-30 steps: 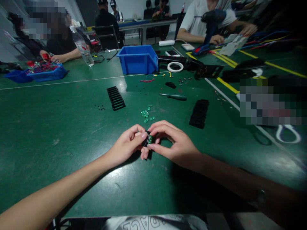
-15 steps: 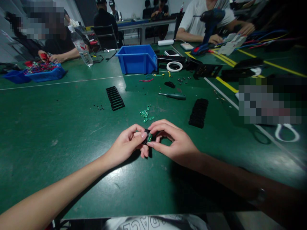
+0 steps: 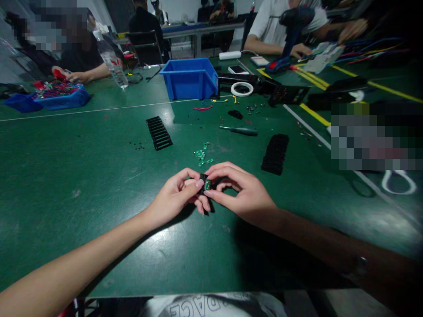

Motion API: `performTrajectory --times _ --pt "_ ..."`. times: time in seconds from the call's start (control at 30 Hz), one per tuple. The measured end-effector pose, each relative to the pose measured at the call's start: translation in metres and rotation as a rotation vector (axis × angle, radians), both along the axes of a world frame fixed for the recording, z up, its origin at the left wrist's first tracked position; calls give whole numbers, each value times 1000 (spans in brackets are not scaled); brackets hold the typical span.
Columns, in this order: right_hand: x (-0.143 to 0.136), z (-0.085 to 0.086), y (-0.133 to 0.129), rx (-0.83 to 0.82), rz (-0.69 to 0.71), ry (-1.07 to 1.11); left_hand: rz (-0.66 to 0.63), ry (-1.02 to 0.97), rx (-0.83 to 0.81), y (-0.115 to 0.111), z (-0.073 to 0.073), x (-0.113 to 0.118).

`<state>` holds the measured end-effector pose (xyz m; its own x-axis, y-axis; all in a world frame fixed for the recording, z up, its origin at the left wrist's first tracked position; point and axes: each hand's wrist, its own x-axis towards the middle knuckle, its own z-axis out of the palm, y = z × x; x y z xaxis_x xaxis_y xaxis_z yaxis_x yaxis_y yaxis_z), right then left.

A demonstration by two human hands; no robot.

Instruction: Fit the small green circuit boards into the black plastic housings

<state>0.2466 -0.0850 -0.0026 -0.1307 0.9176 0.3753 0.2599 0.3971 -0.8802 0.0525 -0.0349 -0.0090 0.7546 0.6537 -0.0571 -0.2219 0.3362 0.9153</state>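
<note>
Between finger and thumb, my left hand (image 3: 176, 191) grips a small black plastic part (image 3: 202, 181). My right hand (image 3: 246, 189) pinches a little green circuit board (image 3: 207, 184) by its ends, up against the black part. Whether the board sits inside it or only touches it, I cannot tell. Just beyond my fingers lies a loose pile of green circuit boards (image 3: 200, 154). A slatted black strip (image 3: 159, 133) is on the table to the left, and a row of black parts (image 3: 275, 154) to the right.
A screwdriver (image 3: 239, 130) lies behind the boards. Further back stand a blue bin (image 3: 188, 81), a white ring (image 3: 242, 89) and a power drill (image 3: 291, 39). At the left are a water bottle (image 3: 112, 64) and a blue tray of wires (image 3: 64, 99). Co-workers sit across the table.
Both hands stay together on the black part and the green board, with only a slight shift of the fingers. The whole view has moved a little.
</note>
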Motion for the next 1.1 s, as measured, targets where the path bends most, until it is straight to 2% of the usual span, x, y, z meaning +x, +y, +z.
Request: performTrajectory --times 0.53,1.1 --pt "2 -2 3 -27 -36 28 -6 -37 -10 2 2 -1" --pt "4 -2 5 -26 -6 -8 -15 -24 -59 1 5 -1"
